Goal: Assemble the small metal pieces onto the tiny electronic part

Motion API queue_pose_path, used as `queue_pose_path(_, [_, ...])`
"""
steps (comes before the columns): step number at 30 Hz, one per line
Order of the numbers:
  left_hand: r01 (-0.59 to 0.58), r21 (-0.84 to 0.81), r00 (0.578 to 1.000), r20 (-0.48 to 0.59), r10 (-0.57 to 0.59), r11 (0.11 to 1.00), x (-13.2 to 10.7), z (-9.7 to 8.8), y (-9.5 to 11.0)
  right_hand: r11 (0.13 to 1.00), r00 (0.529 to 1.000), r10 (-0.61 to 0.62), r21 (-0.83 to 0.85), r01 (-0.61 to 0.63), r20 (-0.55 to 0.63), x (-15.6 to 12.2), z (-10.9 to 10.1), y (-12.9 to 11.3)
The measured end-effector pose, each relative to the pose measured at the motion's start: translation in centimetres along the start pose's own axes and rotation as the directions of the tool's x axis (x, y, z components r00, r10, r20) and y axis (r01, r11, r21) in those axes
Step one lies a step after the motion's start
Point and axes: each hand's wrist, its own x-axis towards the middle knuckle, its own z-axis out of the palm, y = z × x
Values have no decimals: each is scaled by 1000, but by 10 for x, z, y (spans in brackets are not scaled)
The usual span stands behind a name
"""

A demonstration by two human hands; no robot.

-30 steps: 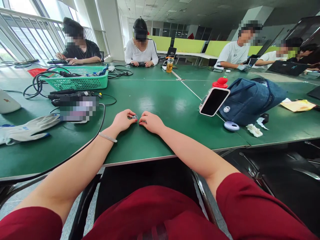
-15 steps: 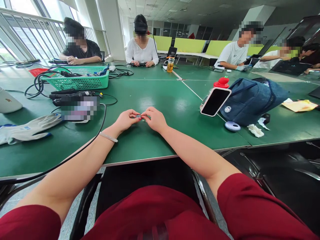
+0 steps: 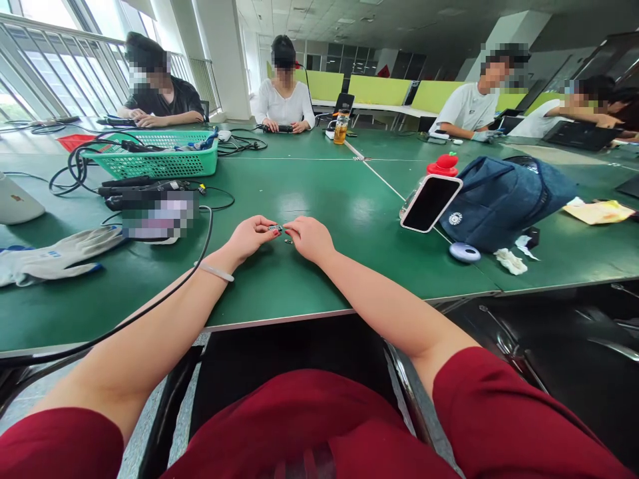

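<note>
Your right hand [image 3: 312, 237] has eased off small part [image 3: 275, 228] — its pinch unclear; left hand [image 3: 249, 237] pinches part, seemingly alone. Loose piece [image 3: 288, 241] on tabletop [image 3: 289, 286], just nearer you.

Forward of the left hand [image 3: 252, 236] and right hand [image 3: 312, 238], a broad bare stretch of the green, smooth-topped bench [image 3: 309, 186] gives passage between the mint-green perforated plastic basket [image 3: 200, 161] on the left and the tilted, white-framed, black-screened phone [image 3: 430, 203] on the right. Just right of the phone, the slumped navy fabric bag [image 3: 499, 206] blocks the way. A thin black cable [image 3: 208, 239] runs close along the left forearm [image 3: 160, 319]. Between the hands the gap is narrow, with a small dark-and-silver piece [image 3: 288, 241] lying just nearer the person.
</note>
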Motion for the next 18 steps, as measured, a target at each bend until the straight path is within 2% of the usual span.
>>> queue_pose_path(3, [18,26,1000,7,-18,1000,1,-1,-2,998,989,64,-6,-64,132,2,3,6])
queue_pose_path(5, [23,22,1000,20,-24,999,2,-2,-3,997,981,73,-3,-74,178,3,5,9])
queue_pose_path(13, [6,99,1000,11,-7,995,3,-2,-4,989,965,125,44,-139,230,5,5,11])
queue_pose_path(18, [3,129,1000,23,-6,992,2,-2,-4,978,958,186,51,-202,216,6,6,13])
